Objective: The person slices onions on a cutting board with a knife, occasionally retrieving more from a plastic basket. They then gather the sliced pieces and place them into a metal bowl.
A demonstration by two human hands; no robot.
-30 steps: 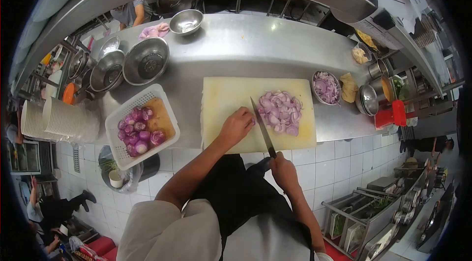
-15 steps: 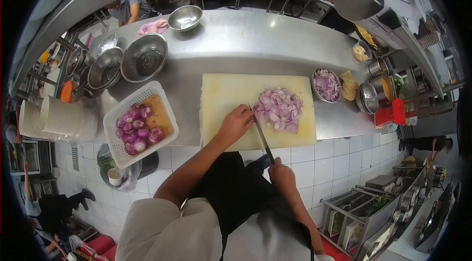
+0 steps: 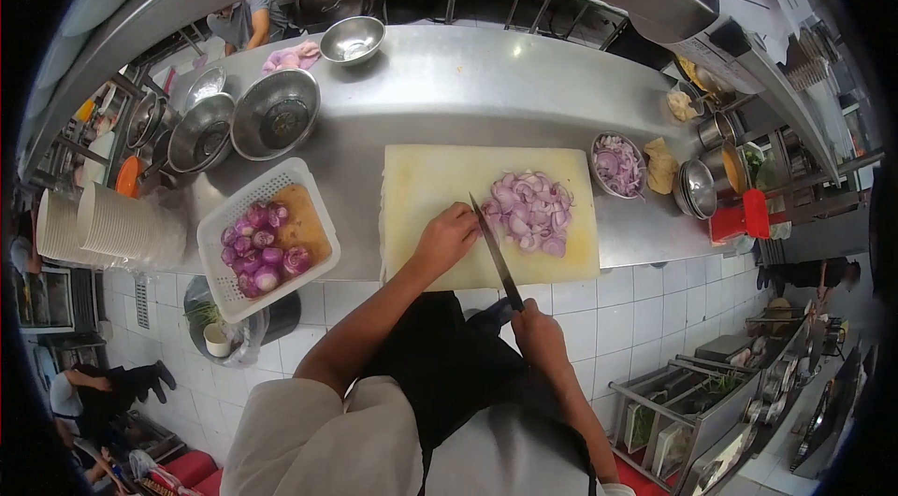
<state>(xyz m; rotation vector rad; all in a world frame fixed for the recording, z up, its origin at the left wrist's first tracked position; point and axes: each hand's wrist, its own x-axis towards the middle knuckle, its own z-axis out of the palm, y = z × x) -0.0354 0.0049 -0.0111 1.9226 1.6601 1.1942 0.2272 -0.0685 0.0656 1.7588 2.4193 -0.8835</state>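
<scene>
While right hand (image 3: 535,332) grips it, knife (image 3: 494,248) points away, slightly left.

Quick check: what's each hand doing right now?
Left hand: curled on the cutting board beside the knife; contents hidden.
Right hand: closed on the knife's handle.

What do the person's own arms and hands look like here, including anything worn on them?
The left hand and right hand are bare: no gloves, no watch or rings that I can make out. The forearms are uncovered; pale greyish sleeves cover the upper arms, beside a black apron.
</scene>
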